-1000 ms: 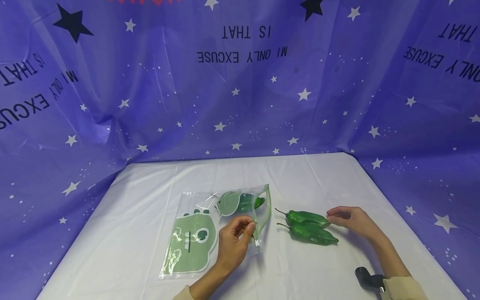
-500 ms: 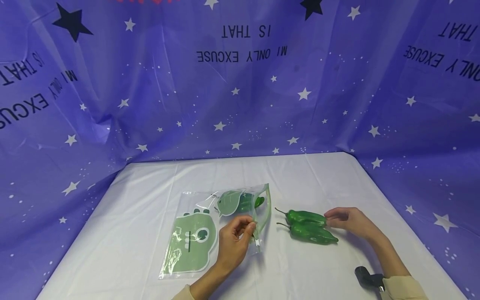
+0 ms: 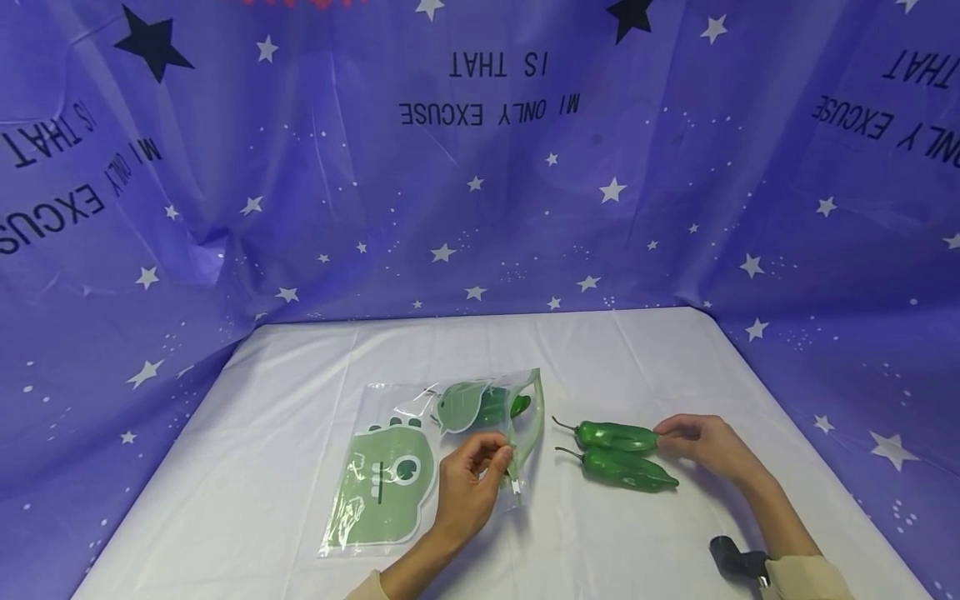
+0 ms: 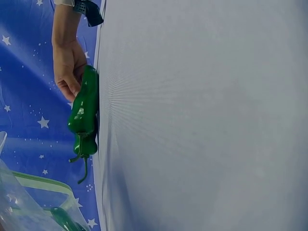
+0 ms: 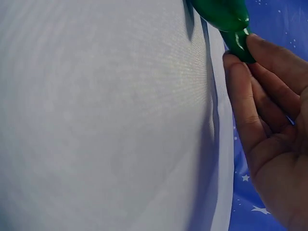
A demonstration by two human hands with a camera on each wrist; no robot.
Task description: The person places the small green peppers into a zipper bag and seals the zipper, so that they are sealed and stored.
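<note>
L hand (image 3: 468,487) pinches bag (image 3: 382,500) at mouth; R hand (image 3: 708,443) pinches tip of far pepper (image 3: 617,436), on table (image 3: 592,546) R of bag. Near pepper (image 3: 628,470) just beside it, also R of bag. More pepper (image 3: 520,406) w/in bag.

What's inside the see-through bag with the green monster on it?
At least one green pepper shows through the bag, its tip near the opening. The small printed green shape covers part, so I can't count them. The left hand hides part of the bag.
</note>
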